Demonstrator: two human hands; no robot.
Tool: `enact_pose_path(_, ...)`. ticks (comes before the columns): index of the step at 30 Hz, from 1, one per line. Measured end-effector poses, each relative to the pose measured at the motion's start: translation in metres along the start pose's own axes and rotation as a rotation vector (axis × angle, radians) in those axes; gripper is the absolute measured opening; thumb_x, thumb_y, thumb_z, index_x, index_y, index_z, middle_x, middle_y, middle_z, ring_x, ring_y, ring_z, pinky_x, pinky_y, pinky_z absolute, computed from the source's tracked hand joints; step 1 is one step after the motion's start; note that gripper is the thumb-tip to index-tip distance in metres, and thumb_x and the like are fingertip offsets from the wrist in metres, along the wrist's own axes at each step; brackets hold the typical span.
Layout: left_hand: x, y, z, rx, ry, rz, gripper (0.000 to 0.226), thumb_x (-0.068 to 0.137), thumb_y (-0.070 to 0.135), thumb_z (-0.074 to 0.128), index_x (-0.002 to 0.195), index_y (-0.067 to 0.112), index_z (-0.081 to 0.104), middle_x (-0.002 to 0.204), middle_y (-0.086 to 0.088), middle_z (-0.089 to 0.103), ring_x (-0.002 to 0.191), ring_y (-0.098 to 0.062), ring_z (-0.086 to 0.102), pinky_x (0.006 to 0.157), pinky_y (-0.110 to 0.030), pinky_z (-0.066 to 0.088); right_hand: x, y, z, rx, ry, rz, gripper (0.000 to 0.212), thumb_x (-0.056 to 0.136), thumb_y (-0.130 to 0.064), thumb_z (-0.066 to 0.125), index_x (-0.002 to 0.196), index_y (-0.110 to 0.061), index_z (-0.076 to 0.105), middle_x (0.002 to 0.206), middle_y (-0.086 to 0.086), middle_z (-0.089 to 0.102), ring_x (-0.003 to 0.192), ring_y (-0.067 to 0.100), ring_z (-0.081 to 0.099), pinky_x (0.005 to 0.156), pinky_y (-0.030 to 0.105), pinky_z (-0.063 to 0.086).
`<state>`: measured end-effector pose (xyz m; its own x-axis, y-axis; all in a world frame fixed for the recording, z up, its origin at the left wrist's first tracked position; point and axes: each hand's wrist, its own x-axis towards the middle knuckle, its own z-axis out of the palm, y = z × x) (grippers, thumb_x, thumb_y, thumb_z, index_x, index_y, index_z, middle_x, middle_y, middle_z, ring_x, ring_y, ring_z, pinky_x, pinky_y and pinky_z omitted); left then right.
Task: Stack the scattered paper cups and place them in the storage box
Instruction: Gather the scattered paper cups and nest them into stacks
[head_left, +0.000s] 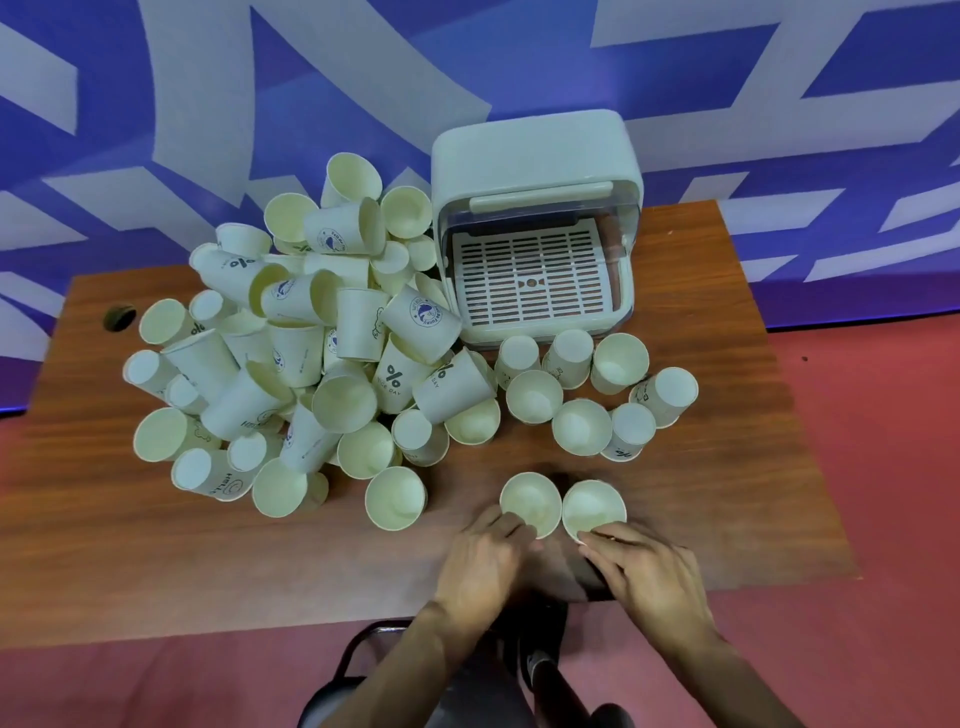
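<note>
Cup pile (311, 338) left of storage box (535, 228); 2 cups (561, 501) in front.

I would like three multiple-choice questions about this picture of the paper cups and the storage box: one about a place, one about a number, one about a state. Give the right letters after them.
1. Where does the storage box stand relative to the pile of cups?
A. on its right
B. on its left
C. under it

2. How many cups does the person hold?
A. none
B. two
C. four

3. The box's cover is:
A. shut
B. lifted open
C. missing

Answers:
1 A: the box is to the right of the pile.
2 B: the left hand grips the left cup, and the right hand grips the right cup.
3 B: the slatted tray shows inside.
</note>
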<state>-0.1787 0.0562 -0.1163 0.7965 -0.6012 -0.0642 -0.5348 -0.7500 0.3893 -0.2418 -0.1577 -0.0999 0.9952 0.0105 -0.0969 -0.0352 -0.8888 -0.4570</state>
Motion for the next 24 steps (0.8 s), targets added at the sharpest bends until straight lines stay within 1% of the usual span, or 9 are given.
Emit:
enact_pose_path(2, -0.002, 0.001, -0.005, -0.033, 0.018, 0.005, 0.021, 0.084, 0.038, 0.072, 0.097, 0.023, 0.068, 0.101, 0.006, 0.066, 0.087, -0.014, 0.06, 0.068, -0.031, 0.054, 0.0, -0.004, -0.007, 0.006, -0.021, 0.022, 0.028, 0.089, -0.056, 0.049, 0.104, -0.043, 0.068, 0.096, -0.025, 0.066, 0.082, 0.0, 0.064, 0.053, 0.021, 0.046)
enact_pose_path(5, -0.009, 0.002, -0.03, -0.077, 0.093, -0.008, 0.035, 0.09, 0.048, 0.064, 0.115, 0.024, 0.062, 0.116, 0.009, 0.061, 0.098, -0.013, 0.059, 0.076, -0.027, 0.052, 0.003, -0.009, -0.025, 0.058, 0.033, 0.027, 0.031, 0.084, -0.058, 0.06, 0.109, -0.041, 0.065, 0.099, -0.027, 0.064, 0.07, -0.003, 0.061, 0.054, 0.023, 0.047)
enact_pose_path(7, -0.019, -0.003, -0.051, -0.114, 0.192, -0.052, 0.029, 0.09, 0.042, 0.068, 0.112, 0.024, 0.061, 0.112, 0.011, 0.059, 0.093, -0.01, 0.059, 0.073, -0.025, 0.05, 0.012, -0.011, -0.037, 0.077, 0.087, 0.005, 0.024, 0.087, -0.052, 0.061, 0.108, -0.039, 0.066, 0.104, -0.027, 0.064, 0.069, -0.001, 0.061, 0.052, 0.025, 0.048)
enact_pose_path(9, -0.03, -0.015, -0.067, -0.081, 0.253, -0.15, 0.027, 0.086, 0.041, 0.072, 0.105, 0.026, 0.061, 0.106, 0.014, 0.059, 0.082, -0.008, 0.058, 0.06, -0.021, 0.045, 0.028, -0.012, -0.047, 0.037, 0.112, 0.009, 0.017, 0.092, -0.041, 0.063, 0.108, -0.04, 0.067, 0.109, -0.028, 0.065, 0.069, -0.001, 0.063, 0.051, 0.025, 0.047)
enact_pose_path(12, -0.045, -0.037, -0.077, 0.047, 0.192, -0.319, 0.033, 0.077, 0.047, 0.076, 0.099, 0.029, 0.06, 0.099, 0.017, 0.059, 0.065, -0.009, 0.057, 0.047, -0.015, 0.026, 0.056, -0.012, -0.053, -0.035, 0.116, 0.047, 0.019, 0.089, -0.032, 0.069, 0.107, -0.038, 0.067, 0.11, -0.025, 0.065, 0.068, 0.004, 0.063, 0.05, 0.027, 0.047)
enact_pose_path(14, -0.051, -0.048, -0.073, 0.151, 0.098, -0.354, 0.039, 0.07, 0.049, 0.08, 0.097, 0.029, 0.061, 0.096, 0.015, 0.06, 0.057, -0.015, 0.058, 0.042, -0.022, 0.027, 0.074, -0.013, -0.052, -0.102, 0.068, 0.053, 0.019, 0.089, -0.038, 0.066, 0.107, -0.038, 0.065, 0.109, -0.022, 0.065, 0.069, 0.007, 0.064, 0.051, 0.027, 0.047)
enact_pose_path(17, -0.054, -0.057, -0.063, 0.229, 0.014, -0.393, 0.038, 0.069, 0.049, 0.079, 0.095, 0.028, 0.062, 0.095, 0.013, 0.061, 0.054, -0.019, 0.061, 0.037, -0.028, 0.033, 0.091, -0.016, -0.046, -0.165, -0.002, 0.054, 0.025, 0.088, -0.049, 0.062, 0.11, -0.037, 0.065, 0.109, -0.019, 0.067, 0.081, 0.011, 0.068, 0.055, 0.025, 0.043)
enact_pose_path(22, -0.052, -0.059, -0.054, 0.171, 0.055, -0.47, 0.019, 0.08, 0.044, 0.057, 0.084, 0.027, 0.063, 0.078, 0.008, 0.063, 0.048, -0.024, 0.059, 0.036, -0.028, 0.034, 0.102, -0.026, -0.035, -0.267, -0.064, 0.062, 0.027, 0.088, -0.052, 0.06, 0.108, -0.035, 0.068, 0.105, -0.017, 0.07, 0.087, 0.013, 0.068, 0.055, 0.025, 0.036)
enact_pose_path(24, -0.053, -0.058, -0.055, 0.163, 0.081, -0.476, 0.017, 0.082, 0.041, 0.056, 0.079, 0.026, 0.064, 0.072, 0.005, 0.061, 0.049, -0.024, 0.059, 0.037, -0.028, 0.034, 0.103, -0.026, -0.032, -0.295, -0.084, 0.076, 0.025, 0.089, -0.052, 0.058, 0.106, -0.036, 0.068, 0.102, -0.016, 0.07, 0.087, 0.012, 0.068, 0.056, 0.025, 0.038)
